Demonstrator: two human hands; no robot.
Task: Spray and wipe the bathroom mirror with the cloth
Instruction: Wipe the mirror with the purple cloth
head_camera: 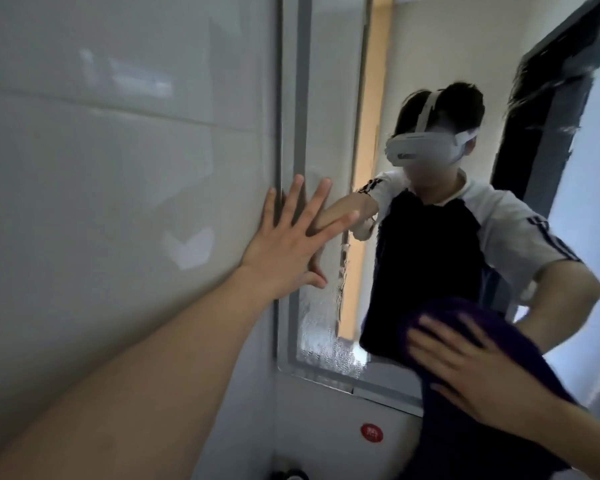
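While my left hand point(284, 251) braces flat, fingers spread, across the glossy tile point(118, 168) and the mirror point(329, 133) frame, my right hand point(471, 372) presses the plush purple cloth point(499, 327) to the glass, fingers straight. Beaded spray at the lower left corner may dry into streaks if I miss it; my palm may smudge the edge.

Mirror point(329, 98): upright on the wall, grey-framed, w/ wet droplets and streaks over its lower-left corner; glass higher up looks dry. Cloth point(465, 386): dark purple, bunched, pressed flat vs. the mirror's lower-right part, hanging down past the mirror's bottom edge.
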